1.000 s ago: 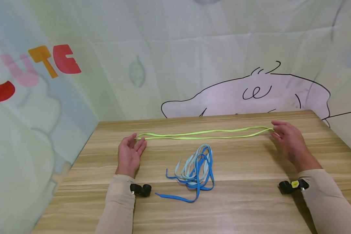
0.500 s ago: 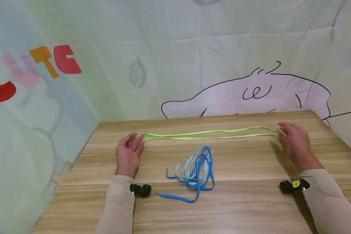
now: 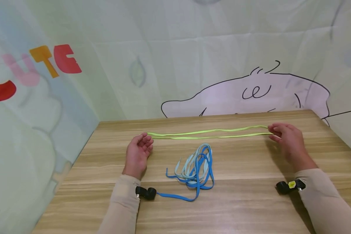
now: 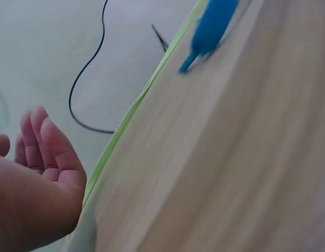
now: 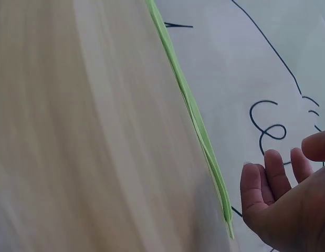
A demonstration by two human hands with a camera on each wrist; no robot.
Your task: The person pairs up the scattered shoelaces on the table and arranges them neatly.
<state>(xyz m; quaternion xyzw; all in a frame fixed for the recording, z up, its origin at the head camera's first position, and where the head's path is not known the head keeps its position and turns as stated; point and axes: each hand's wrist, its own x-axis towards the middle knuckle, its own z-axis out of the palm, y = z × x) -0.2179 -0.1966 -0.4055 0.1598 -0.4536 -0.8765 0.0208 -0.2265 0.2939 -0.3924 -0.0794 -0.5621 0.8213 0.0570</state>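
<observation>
A yellow-green shoelace (image 3: pixel 204 131) lies stretched in two long, nearly parallel strands across the back of the table. At its left end is my left hand (image 3: pixel 137 152), palm turned up and inward, fingers loosely bent. My right hand (image 3: pixel 289 141) is at the other end, its fingertips overlapping the strand ends in the head view. Both wrist views show relaxed fingers with no lace between them; the green strands (image 5: pixel 192 105) run past the right hand. Nearer me, between the arms, lies a loose bundle of a blue shoelace (image 3: pixel 178 197) and a light blue shoelace (image 3: pixel 190 162).
The wood-grain table (image 3: pixel 237 201) ends at a printed cloth backdrop (image 3: pixel 193 65) behind and to the left. A black wrist camera (image 3: pixel 146 193) on the left sleeve overlaps the blue lace's tip in the head view; another camera (image 3: pixel 289 187) sits on the right sleeve.
My left hand has shifted right along the yellow-green lace. My right hand moved outward to the right, then came back left over the lace's end. The blue bundle has not moved.
</observation>
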